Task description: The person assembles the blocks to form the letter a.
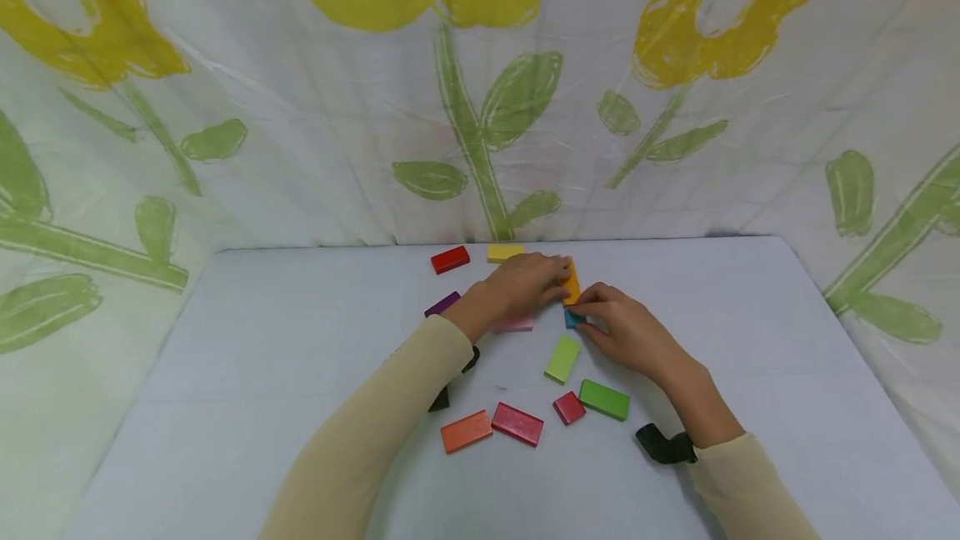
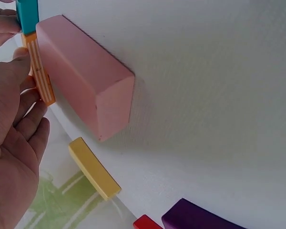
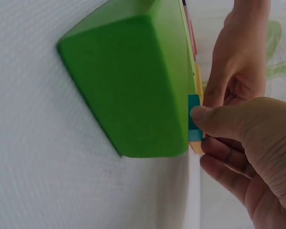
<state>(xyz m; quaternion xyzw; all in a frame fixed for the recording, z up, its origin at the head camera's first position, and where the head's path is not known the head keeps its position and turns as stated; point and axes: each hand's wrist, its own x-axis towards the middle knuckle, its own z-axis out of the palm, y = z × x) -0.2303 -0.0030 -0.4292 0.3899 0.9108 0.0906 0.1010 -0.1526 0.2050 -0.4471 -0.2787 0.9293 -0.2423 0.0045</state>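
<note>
My left hand (image 1: 527, 280) pinches an orange block (image 1: 572, 283) between thumb and fingers. In the left wrist view the orange block (image 2: 40, 71) shows pale stripes along its side. A small teal block (image 1: 573, 318) is pinched by my right hand (image 1: 621, 328), at the near end of the orange one. The left wrist view has the teal block (image 2: 27, 16) end to end with the orange block. From the right wrist, the thumb lies on the teal block (image 3: 194, 117), partly behind a green block. A pink block (image 1: 513, 324) lies under my left wrist.
Nearer on the white table (image 1: 300, 340) lie light green (image 1: 562, 359), green (image 1: 604, 399), small red (image 1: 569, 407), crimson (image 1: 517, 424) and orange-red (image 1: 467, 432) blocks. Red (image 1: 450, 259) and yellow (image 1: 505, 252) blocks sit at the back edge. A purple block (image 1: 442, 304) is partly hidden by my left arm.
</note>
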